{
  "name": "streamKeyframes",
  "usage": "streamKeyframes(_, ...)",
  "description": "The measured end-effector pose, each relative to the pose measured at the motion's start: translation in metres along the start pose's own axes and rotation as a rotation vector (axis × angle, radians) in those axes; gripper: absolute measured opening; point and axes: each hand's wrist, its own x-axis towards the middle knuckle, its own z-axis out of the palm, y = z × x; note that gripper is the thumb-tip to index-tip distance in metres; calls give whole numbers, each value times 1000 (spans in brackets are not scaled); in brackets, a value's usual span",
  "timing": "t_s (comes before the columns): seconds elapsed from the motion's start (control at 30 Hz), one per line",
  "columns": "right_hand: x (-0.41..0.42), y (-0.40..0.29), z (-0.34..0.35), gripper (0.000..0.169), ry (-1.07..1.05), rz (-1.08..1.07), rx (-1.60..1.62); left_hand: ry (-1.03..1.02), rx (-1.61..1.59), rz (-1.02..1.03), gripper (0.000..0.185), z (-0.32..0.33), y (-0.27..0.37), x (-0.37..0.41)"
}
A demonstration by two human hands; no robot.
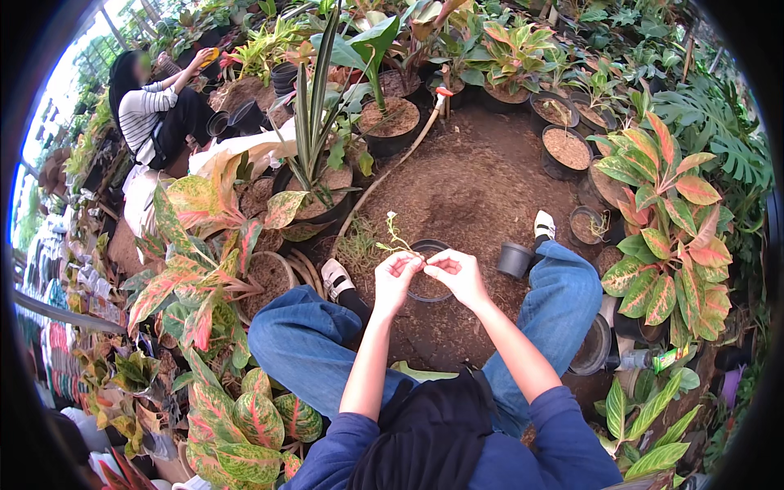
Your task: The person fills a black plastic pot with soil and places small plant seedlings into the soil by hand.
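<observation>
Both my hands meet in front of me over a round black plastic pot on the ground. Between the fingertips of my left hand is the lower end of a thin green plant cutting, its small leafy stem rising up and to the left. My right hand pinches the same end, its fingertips close to those of the left. The pot under the hands appears to hold brown soil or fibre; my hands hide part of its rim. A smaller dark grey pot lies tilted near my right shoe.
Potted plants with variegated leaves crowd the right side, others the left. A hose with a red-handled tap curves across the soil ground. At the upper left sits another person holding something yellow, beside stacked black pots.
</observation>
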Motion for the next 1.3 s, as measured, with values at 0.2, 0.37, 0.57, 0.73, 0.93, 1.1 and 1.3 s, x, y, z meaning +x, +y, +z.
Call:
streamKeyframes(0.2, 2, 6, 2, 13, 6, 26, 3, 25, 33, 31, 13, 4, -2, 0)
streamKeyframes(0.37, 2, 5, 2, 12, -1, 39, -30, 18, 48, -10, 15, 9, 3, 2)
streamKeyframes(0.57, -3, 2, 0, 11, 1, 49, -8, -151, 30, -49, 16, -7, -3, 10)
streamKeyframes(0.73, -11, 0, -4, 11, 3, 77, 0, -113, -4, -31, 14, -6, -1, 11)
streamKeyframes(0.93, -20, 4, -7, 11, 55, 48, 9, -74, 82, 3, 12, -1, 10, 10)
streamKeyframes(1.1, -25, 9, -4, 10, 71, 34, 11, -34, 69, 25, 13, -1, 8, 10)
streamKeyframes(1.3, -19, 19, -6, 13, 96, -48, -183, -3, 73, 38, 12, -1, 6, 13)
